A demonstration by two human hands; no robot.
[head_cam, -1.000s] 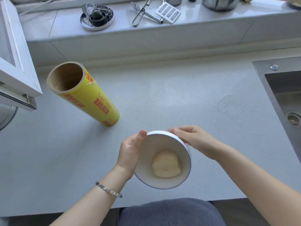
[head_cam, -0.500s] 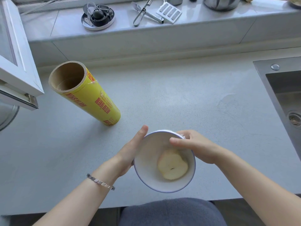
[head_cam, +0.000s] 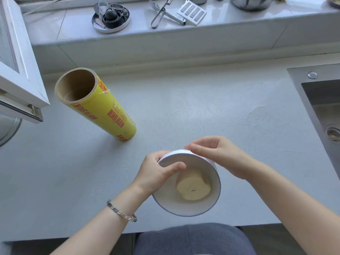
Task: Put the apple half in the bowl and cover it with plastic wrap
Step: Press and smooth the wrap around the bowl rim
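Left hand (head_cam: 156,173) now thumb-grips bowl (head_cam: 165,201) | right hand (head_cam: 220,155) pinches rim | apple half (head_cam: 193,188) face-up

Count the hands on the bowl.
2. The left hand grips the bowl at its left rim, thumb inside; the right hand holds the far rim. Neither is hidden.

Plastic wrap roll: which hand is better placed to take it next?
Left. The plastic wrap roll stands left of the bowl, nearer the left hand; the right hand would probably cross the bowl.

Left hand (head_cam: 158,173) grips the bowl (head_cam: 169,203) rim, thumb inside. Right hand (head_cam: 220,157) curls over its far edge, low in the middle.
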